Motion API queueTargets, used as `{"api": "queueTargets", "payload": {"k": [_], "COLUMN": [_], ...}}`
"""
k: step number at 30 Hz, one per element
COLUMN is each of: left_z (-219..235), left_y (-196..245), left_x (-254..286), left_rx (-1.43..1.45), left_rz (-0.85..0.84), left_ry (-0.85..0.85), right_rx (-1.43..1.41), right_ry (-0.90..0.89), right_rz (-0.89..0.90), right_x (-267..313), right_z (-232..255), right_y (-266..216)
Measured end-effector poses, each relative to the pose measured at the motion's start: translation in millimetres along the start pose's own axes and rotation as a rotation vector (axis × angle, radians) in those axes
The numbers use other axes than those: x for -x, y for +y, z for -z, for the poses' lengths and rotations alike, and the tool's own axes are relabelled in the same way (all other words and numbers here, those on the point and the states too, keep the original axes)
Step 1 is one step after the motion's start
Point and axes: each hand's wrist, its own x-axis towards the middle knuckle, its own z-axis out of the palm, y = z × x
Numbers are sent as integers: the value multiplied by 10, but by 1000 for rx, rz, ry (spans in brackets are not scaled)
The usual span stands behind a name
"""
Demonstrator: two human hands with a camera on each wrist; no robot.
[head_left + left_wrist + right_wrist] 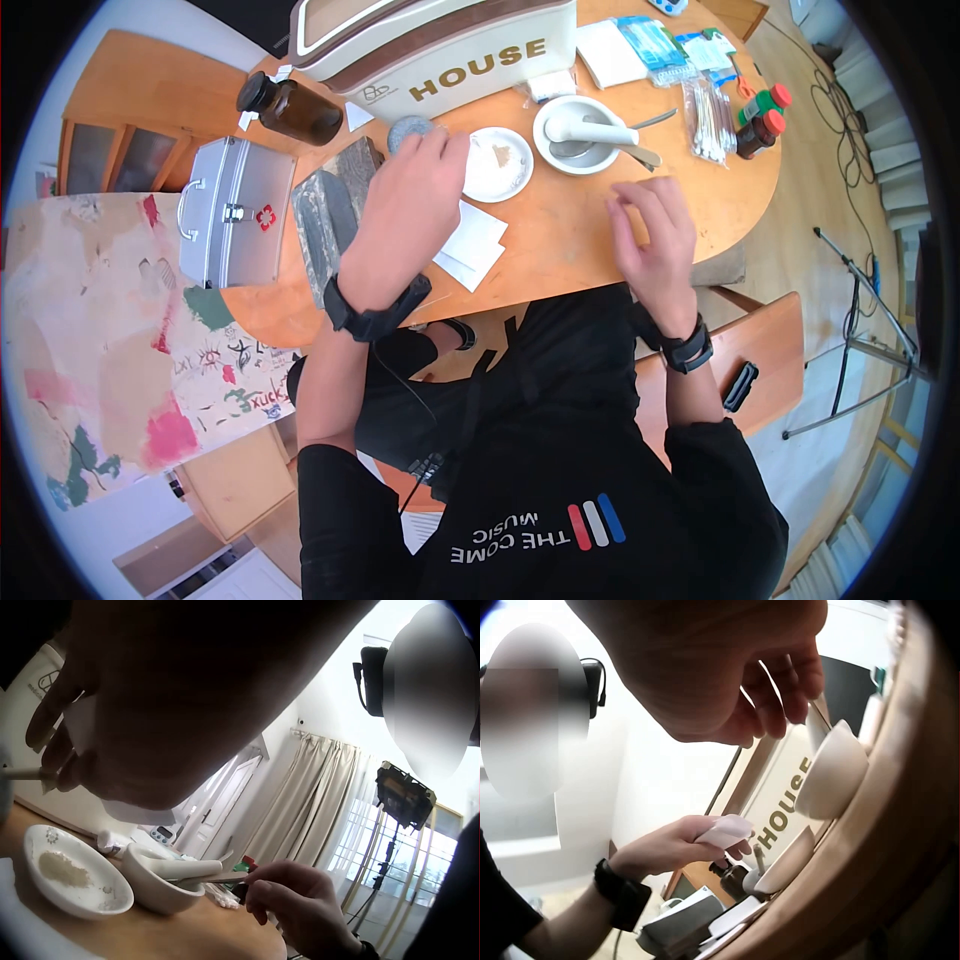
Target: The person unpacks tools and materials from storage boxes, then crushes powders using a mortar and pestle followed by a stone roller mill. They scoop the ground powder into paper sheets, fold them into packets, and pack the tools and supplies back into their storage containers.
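My left hand (415, 195) holds a small folded piece of white paper (729, 831), mostly hidden by the hand in the head view. Its fingers hang over a grey round dish (408, 130), beside a thin stick (28, 774) that rises from it. Just right of it sits a white saucer (490, 190) of pale brown powder (503, 156). My right hand (655, 240) is loosely bent with nothing in it, near the handle end of a flat spatula (643, 156). That spatula leans in a white mortar (545, 150) along with a white pestle (590, 131) and another metal handle.
White paper sheets (470, 250) lie near the table's front edge. A large cream box (470, 75), a brown bottle (300, 112), a metal case (240, 210) and grey blocks (320, 235) stand behind and left. Bagged cotton swabs (708, 125) and small bottles (760, 132) are right.
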Motion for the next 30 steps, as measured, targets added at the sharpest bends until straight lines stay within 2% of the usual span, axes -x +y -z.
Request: {"api": "queueTargets", "payload": {"k": [2,3,5,6,8,10,12,14,16,18,20,22,24,26,27,28,29,30], "left_z": [-24,-23,-16,-2,20,37,56,71,97,156,235,222,255,363,353,264,299,252], "left_y": [48,72,130,169,238,232,193,116,33,-53,-105,-137,-172,-280,-361,-528,-616,-744], "left_x": [145,218,372,444,557,652,749,790,813,844,848,808,852,1002,1134,1305,1450,1673], "left_rx": [89,94,161,167,388,386,380,506,583,658,577,492,394,590,739,764,914,913], "left_rz": [63,64,187,196,275,343,420,415,401,379,440,429,436,592,650,709,742,785], "left_ry": [71,80,28,40,77,45,3,122,194,262,98,95,93,290,446,542,605,623], "right_rx": [353,359,511,586,631,734,742,751,777,755,738,688,418,251,194,146,134,138], "right_ry": [51,49,-120,-206,-286,-471,-501,-527,-514,-513,-408,-408,-366,-426,-439,-451,-486,-483], "right_rz": [302,310,389,431,462,496,532,567,507,518,478,472,398,367,335,302,233,223], "right_x": [-255,-357,-586,-685,-805,-887,-926,-976,-969,-981,-943,-849,-670,-398,-263,-139,-36,30], "right_z": [100,94,70,47,-50,-152,-223,-258,-227,-143,-59,16,15,-63,-130,-195,-248,-295], "right_y": [-27,-2,79,101,149,246,296,304,249,157,68,-94,-275,-320,-336,-350,-356,-322]}}
